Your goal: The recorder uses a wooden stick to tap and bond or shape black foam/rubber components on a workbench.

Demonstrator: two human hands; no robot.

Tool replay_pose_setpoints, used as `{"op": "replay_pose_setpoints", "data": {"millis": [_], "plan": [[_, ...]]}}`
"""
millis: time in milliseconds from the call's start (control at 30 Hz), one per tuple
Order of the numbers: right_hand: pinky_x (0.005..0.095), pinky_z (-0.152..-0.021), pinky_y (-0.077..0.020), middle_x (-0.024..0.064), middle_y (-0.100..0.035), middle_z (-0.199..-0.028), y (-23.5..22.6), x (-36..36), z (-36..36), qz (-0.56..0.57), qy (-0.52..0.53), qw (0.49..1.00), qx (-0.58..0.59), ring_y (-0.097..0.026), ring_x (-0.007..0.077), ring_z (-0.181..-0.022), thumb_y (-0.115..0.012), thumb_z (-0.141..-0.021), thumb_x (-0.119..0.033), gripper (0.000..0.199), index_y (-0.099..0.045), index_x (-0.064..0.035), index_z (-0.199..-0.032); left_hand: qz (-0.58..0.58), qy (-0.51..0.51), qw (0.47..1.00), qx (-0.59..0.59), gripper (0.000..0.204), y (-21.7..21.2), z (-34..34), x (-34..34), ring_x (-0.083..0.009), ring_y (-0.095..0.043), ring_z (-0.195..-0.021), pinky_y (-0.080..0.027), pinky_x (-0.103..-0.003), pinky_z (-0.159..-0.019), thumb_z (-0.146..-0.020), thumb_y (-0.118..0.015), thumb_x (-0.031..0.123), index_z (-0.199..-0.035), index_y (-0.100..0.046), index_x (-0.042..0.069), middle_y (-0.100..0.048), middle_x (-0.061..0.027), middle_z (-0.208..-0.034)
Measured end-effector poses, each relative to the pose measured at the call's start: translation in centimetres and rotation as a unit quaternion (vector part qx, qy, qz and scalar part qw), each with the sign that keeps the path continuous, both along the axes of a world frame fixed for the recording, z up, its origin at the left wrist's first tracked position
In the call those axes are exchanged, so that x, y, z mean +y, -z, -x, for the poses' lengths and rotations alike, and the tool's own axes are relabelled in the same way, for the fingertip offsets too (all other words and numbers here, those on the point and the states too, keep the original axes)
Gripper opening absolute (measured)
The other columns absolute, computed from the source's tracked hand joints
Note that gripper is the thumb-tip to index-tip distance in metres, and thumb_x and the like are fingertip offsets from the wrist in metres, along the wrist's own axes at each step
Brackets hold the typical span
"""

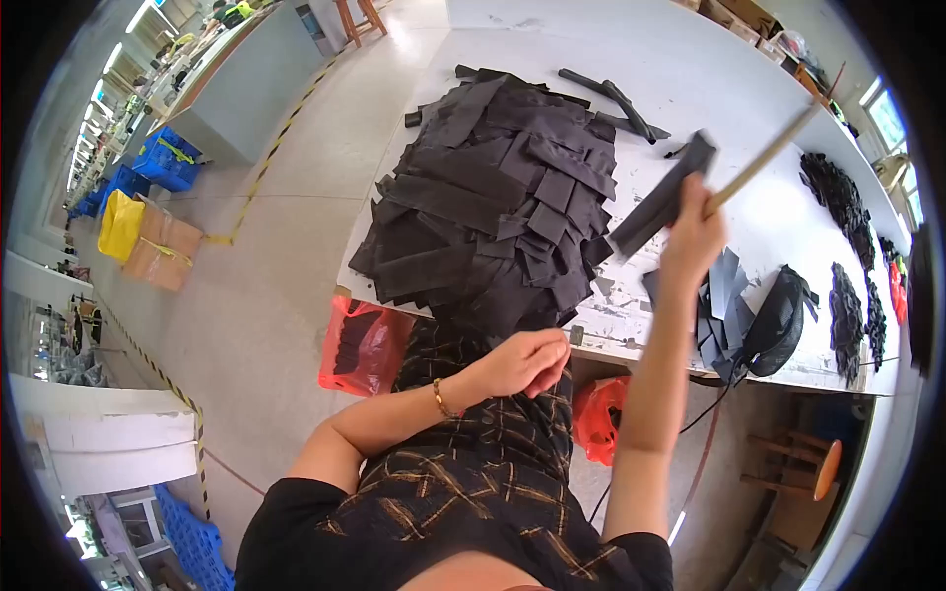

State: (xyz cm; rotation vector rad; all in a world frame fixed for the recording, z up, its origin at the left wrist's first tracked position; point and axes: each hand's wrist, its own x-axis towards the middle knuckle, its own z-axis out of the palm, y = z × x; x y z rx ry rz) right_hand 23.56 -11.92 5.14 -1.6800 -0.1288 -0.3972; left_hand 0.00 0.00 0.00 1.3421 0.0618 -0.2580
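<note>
A large heap of flat black strips [473,187] covers the near left part of the white table [562,49]. Out over the table to the right of the heap, my right hand [695,231] is closed around a pale wooden stick [769,153] that slants up and away to the right. A slightly blurred black strip [662,197] sits at the same hand, slanting across its left side; how it is held is hidden. My left hand [527,364] is curled closed in front of my body by the table's front edge, with nothing visible in it.
Dark flat pieces [724,305] lie beside a black rounded bag-like object [778,320] on the right. Bundles of black strands [845,320] lie farther right. Red plastic bags [363,345] stand below the table edge. A wooden stool [803,465] is under the right side.
</note>
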Motion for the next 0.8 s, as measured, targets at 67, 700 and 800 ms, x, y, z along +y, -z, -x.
{"op": "replay_pose_setpoints", "data": {"millis": [67,700,800], "plan": [[0.0240,-0.052,-0.0379,0.0041,-0.058,-0.068,-2.1,-1.7,-4.1,0.043,-0.005,0.999,-0.004,-0.049,0.0095,-0.054,-0.061,-0.096,-0.040,0.046,-0.064,0.0054,-0.102,-0.050,-0.013,0.999,-0.002,0.025,-0.6,0.1,0.6,-0.0069,-0.056,-0.057,-0.046,-0.021,-0.054,-0.102,-0.046,0.022,-0.091,-0.058,0.003,-0.058,-0.0018,-0.069],[0.0251,-0.057,-0.0415,0.0022,-0.057,-0.068,7.9,-6.1,6.9,0.232,-0.212,0.948,0.058,-0.050,0.0077,-0.063,-0.060,-0.095,-0.013,0.017,-0.063,-0.0023,-0.109,-0.627,-0.003,0.735,-0.258,0.017,-0.7,-13.5,18.4,-0.0268,-0.061,-0.094,-0.050,-0.038,-0.084,-0.074,-0.076,0.015,-0.089,-0.070,0.007,-0.068,-0.0071,-0.091],[0.0259,-0.057,-0.0415,0.0027,-0.057,-0.068,7.5,-6.2,7.5,0.269,-0.222,0.936,0.053,-0.049,0.0092,-0.062,-0.064,-0.093,-0.011,0.016,-0.066,-0.0025,-0.106,-0.580,-0.042,0.776,-0.244,0.014,-1.2,-13.4,18.7,-0.0273,-0.062,-0.090,-0.050,-0.037,-0.082,-0.079,-0.073,0.015,-0.087,-0.070,0.004,-0.068,-0.0093,-0.092]]}}
